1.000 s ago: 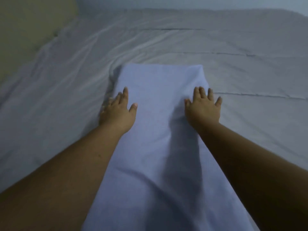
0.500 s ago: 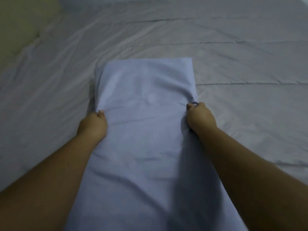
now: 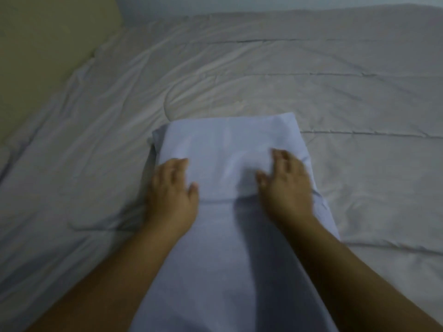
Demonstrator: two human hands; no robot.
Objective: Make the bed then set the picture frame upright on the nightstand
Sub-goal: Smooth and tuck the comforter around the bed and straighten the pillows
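Note:
A pale blue folded sheet lies lengthwise on the grey bed cover, its far end doubled over toward me. My left hand rests flat on the folded end's left edge, fingers spread. My right hand lies palm down on its right part, fingers apart. Neither hand grips the cloth. The fold's near edge runs between my wrists. No picture frame or nightstand is in view.
The grey cover is wrinkled on the left and smoother with stitched lines on the right. A beige headboard or wall panel stands at the far left. A pale wall runs behind the bed.
Half a second ago both hands were fisted on the sheet's side edges. The far end has since been folded toward me, and both hands now lie flat on it.

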